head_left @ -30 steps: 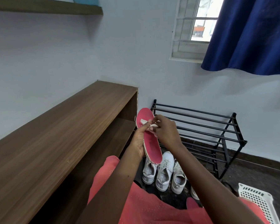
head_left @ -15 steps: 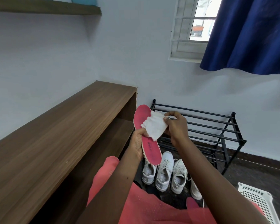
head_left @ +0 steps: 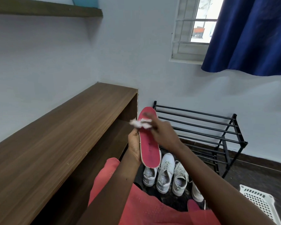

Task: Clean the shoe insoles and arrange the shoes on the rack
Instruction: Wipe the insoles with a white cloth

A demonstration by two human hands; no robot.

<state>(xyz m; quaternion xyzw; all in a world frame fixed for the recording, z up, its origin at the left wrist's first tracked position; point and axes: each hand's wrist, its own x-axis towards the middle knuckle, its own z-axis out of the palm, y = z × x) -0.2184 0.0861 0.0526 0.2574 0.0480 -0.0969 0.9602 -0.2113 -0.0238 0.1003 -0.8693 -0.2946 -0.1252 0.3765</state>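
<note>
The pink insole (head_left: 148, 143) stands upright mid-frame, with the left hand (head_left: 134, 147) gripping its edge. The blurred right hand (head_left: 163, 134) holds a crumpled white cloth (head_left: 140, 124) against the toe end. Wiping seems underway. White shoes (head_left: 166, 172) sit on the floor at 6 o'clock. The rack (head_left: 201, 120) at 3 o'clock bears none.

1 insole (head_left: 148, 148), 1 wipe (head_left: 140, 124), 4 wht shoes (head_left: 165, 172), 1 rack (head_left: 195, 116), 1 basket (head_left: 258, 200)

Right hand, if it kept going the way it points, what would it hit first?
The right hand holds the white cloth against the pink insole. Beyond its toe, probably the wooden cabinet; depth is unclear.
</note>
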